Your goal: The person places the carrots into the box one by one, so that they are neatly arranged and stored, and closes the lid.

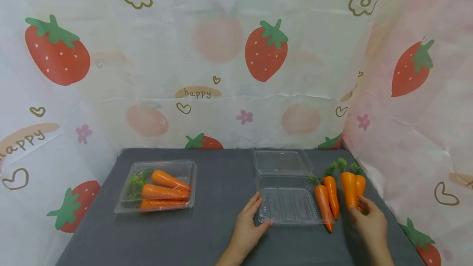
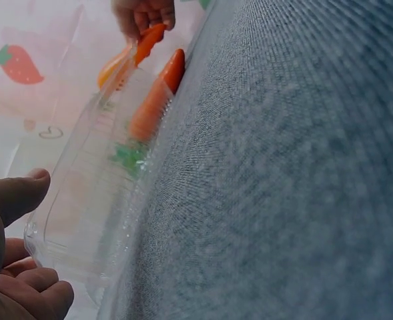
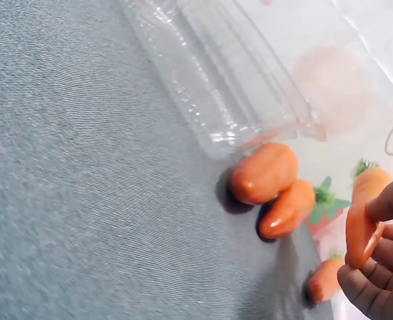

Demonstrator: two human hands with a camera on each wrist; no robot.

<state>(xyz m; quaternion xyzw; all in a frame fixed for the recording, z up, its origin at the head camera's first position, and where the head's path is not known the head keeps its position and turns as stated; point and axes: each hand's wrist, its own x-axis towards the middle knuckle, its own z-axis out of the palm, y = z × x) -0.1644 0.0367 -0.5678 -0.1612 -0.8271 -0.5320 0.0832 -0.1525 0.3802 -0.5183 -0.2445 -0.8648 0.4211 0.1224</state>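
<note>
An open clear plastic box (image 1: 288,200) lies on the table with its lid (image 1: 282,161) folded back. My left hand (image 1: 248,221) holds its near left corner, fingers along the left side and thumb at the front edge; the left wrist view shows the thumb (image 2: 23,193) beside the rim. My right hand (image 1: 371,221) pinches the lower end of an orange carrot (image 3: 364,207) with a green top, raised off the table. Another carrot (image 1: 360,184) lies just behind it, partly hidden. Two more carrots, one longer (image 1: 322,202) and one slimmer (image 1: 332,196), lie against the box's right side.
At the left of the table stands a closed clear box (image 1: 127,207) with several carrots inside (image 1: 166,192). A dark grey cloth (image 1: 218,184) covers the table. Printed fabric curtains (image 1: 229,118) with strawberries surround it at the back and both sides.
</note>
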